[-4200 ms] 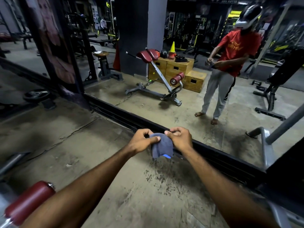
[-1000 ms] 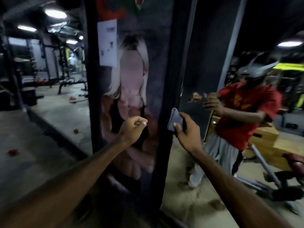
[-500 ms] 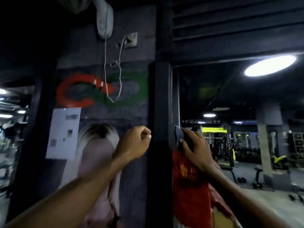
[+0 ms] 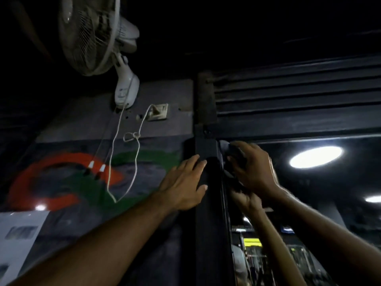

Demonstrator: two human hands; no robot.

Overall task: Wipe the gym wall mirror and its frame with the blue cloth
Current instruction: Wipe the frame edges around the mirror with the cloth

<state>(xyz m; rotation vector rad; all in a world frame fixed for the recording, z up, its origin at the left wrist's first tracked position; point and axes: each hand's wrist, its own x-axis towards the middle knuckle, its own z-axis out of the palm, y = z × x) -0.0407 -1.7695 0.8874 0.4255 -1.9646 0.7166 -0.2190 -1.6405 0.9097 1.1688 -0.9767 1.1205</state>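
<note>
I look up at the top left corner of the wall mirror (image 4: 321,203). Its dark frame (image 4: 207,223) runs down the middle of the view. My right hand (image 4: 250,168) presses the blue cloth (image 4: 223,145) into that corner, against the glass beside the frame; only a small pale edge of the cloth shows above my fingers. My left hand (image 4: 183,187) lies flat with fingers spread on the wall, its fingertips touching the frame's left side. The reflection of my right hand and arm shows in the glass just below it.
A white wall fan (image 4: 97,36) hangs at the upper left, with a cord (image 4: 123,162) looping down from a socket (image 4: 158,112). A painted wall with a paper notice (image 4: 18,240) is on the left. Dark slats (image 4: 296,96) run above the mirror.
My view has tilted up. My right hand has carried the cloth up the frame's edge to the mirror's top corner. My left hand has opened from a fist and now rests flat by the frame.
</note>
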